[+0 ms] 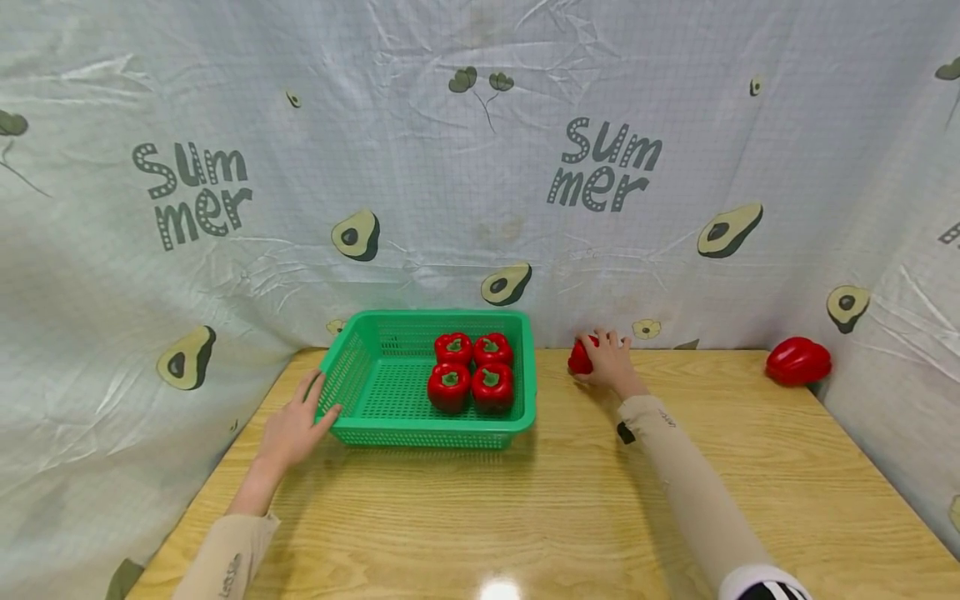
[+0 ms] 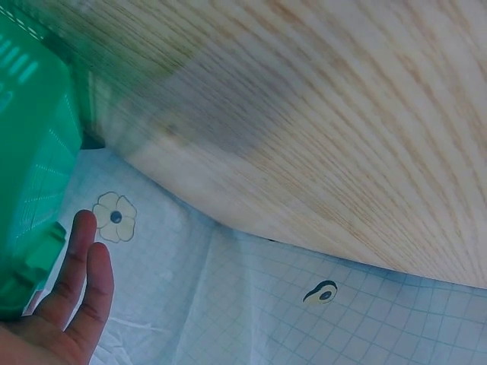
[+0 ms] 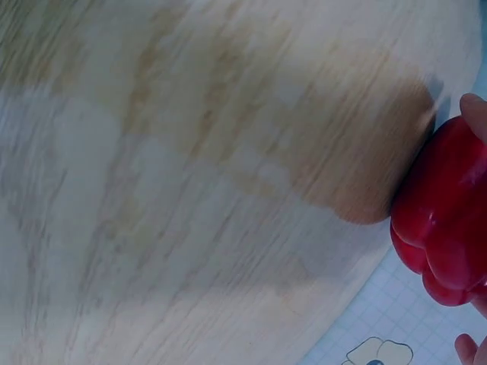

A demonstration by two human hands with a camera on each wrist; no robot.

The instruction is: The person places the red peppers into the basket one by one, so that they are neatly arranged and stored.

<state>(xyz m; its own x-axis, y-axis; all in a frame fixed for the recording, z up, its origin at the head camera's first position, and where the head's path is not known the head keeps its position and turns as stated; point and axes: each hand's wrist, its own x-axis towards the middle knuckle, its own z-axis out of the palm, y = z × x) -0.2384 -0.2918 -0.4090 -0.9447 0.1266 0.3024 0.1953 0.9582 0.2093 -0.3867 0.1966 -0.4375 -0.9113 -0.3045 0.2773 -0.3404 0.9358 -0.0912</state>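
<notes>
A green plastic basket (image 1: 431, 435) stands on the table, with several red bell peppers (image 1: 492, 388) upright in its right half, stems up. My left hand (image 1: 291, 429) rests at the basket's left side, thumb by the front corner. In the left wrist view, two fairly straight fingers (image 2: 97, 293) extend beside the green wall. To the right of the basket, near the table's back edge, my right hand (image 1: 606, 364) grips another red bell pepper (image 1: 579, 358). That pepper (image 3: 445, 213) appears close to the tabletop in the right wrist view; part of it is cut off by the frame.
One more red bell pepper (image 1: 798, 362) lies on its side at the table's back right corner. A pale cloth (image 1: 450, 167) printed with avocados and lettering hangs behind and beside the wooden table (image 1: 465, 517).
</notes>
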